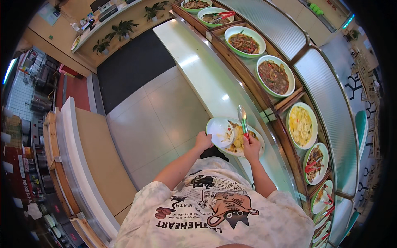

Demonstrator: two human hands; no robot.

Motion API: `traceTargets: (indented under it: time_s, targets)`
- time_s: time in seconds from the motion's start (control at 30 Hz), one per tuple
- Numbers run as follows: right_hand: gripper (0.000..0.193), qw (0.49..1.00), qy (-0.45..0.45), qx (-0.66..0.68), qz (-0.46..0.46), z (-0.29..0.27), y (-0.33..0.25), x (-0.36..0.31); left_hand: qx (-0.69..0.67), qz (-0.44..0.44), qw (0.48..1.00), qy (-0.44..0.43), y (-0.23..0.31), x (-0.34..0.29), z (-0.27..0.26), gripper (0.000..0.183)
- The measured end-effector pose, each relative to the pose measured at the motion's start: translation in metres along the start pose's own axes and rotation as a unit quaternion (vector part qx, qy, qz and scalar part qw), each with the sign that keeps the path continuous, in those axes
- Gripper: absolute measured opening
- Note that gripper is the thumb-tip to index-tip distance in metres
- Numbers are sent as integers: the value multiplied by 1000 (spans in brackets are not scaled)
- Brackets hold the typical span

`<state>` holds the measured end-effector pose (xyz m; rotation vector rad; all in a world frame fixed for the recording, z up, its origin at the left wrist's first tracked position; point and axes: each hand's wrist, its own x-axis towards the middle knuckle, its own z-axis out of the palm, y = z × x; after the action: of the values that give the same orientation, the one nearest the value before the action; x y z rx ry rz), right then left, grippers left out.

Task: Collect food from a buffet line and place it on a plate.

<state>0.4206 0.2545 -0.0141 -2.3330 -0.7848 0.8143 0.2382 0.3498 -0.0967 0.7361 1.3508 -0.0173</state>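
My left hand (pixel 204 141) is closed on the edge of a small white plate (pixel 215 129), tilted, with a few food scraps on its face. The plate overlaps a larger oval serving dish (pixel 261 145) on the pale counter, which holds yellowish pieces of food (pixel 236 140) in brown sauce. My right hand (pixel 252 149) grips metal tongs (pixel 242 116) by their red handle, the tips pointing up and away from me above that dish. Part of the serving dish is hidden by the plate and my right hand.
A curved wooden rack along my right bears several bowls, including a brown stew (pixel 273 77), yellow-white food (pixel 301 125) and a dish with red tongs (pixel 314 165). Glass guards (pixel 318 74) stand behind them. A long white counter (pixel 194 62) runs ahead; another counter (pixel 84 165) stands left.
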Motion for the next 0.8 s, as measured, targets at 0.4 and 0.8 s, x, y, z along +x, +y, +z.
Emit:
traceTargets:
  time_s: [0.4, 0.8]
  targets:
    - [15, 999, 20, -12, -33, -16, -57, 8, -51, -5, 999, 2, 41, 23, -14, 18]
    - [17, 993, 97, 39, 47, 9, -63, -15, 172, 180, 968, 37, 112, 50, -58, 21]
